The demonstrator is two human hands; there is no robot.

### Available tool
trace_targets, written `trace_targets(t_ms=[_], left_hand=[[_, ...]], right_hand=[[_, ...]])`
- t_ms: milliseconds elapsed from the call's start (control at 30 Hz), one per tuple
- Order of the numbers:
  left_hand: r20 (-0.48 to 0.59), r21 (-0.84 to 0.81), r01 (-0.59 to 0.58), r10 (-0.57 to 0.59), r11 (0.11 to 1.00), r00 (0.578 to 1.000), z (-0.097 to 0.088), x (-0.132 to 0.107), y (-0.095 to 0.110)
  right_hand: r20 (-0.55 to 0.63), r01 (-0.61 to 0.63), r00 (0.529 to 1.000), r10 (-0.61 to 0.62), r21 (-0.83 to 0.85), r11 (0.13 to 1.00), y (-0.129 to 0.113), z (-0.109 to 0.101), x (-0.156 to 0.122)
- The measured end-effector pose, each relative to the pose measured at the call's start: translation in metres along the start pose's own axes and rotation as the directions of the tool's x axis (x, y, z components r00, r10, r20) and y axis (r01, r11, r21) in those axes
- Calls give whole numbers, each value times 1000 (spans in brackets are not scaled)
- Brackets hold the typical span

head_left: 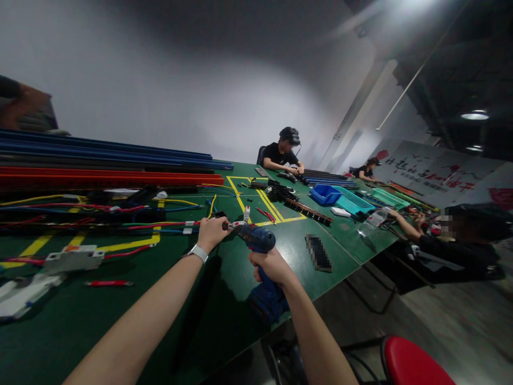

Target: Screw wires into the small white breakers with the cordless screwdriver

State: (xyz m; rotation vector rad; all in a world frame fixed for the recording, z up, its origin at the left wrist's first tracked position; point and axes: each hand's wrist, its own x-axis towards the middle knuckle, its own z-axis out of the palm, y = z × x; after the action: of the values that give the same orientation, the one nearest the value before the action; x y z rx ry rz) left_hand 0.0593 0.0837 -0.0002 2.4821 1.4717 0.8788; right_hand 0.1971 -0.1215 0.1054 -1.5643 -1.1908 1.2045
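Observation:
My right hand (272, 264) is wrapped round the handle of a blue cordless drill (258, 239), its nose pointing left and away over the table. Just ahead of the drill's tip, my left hand (213, 233) is closed, fingers pinched together; what they grip is mostly hidden. A small white part with red marks (246, 215) stands up between the left fingertips and the drill. Red, green and blue wires (176, 224) run from the left toward my left hand. Nearer me on the left lie a white breaker-like block (74, 259) and a short red wire (108, 284).
Long blue rails (120, 152) and orange rails (100, 179) line the table's far left. To the right are a phone (318, 252), a copper strip (308, 211), a blue bin (324, 194), a turquoise bin (355, 200) and a clear bottle (373, 222). Several people sit around. A red stool (412, 361) stands below.

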Motion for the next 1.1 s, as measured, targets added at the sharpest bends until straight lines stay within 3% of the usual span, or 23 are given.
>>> trace_targets(t_ms=[733, 933, 1100], left_hand=[[25, -20, 15, -14, 1000, 1000, -4, 0, 2], [43, -30, 10, -9, 1000, 999, -3, 2, 0], [45, -40, 28, -26, 999, 999, -5, 3, 2]], right_hand=[[-14, 10, 1000, -10, 22, 1000, -2, 0, -6], [-93, 150, 986, -141, 98, 984, 16, -18, -14], [-251, 357, 908, -335, 43, 933, 32, -41, -4]])
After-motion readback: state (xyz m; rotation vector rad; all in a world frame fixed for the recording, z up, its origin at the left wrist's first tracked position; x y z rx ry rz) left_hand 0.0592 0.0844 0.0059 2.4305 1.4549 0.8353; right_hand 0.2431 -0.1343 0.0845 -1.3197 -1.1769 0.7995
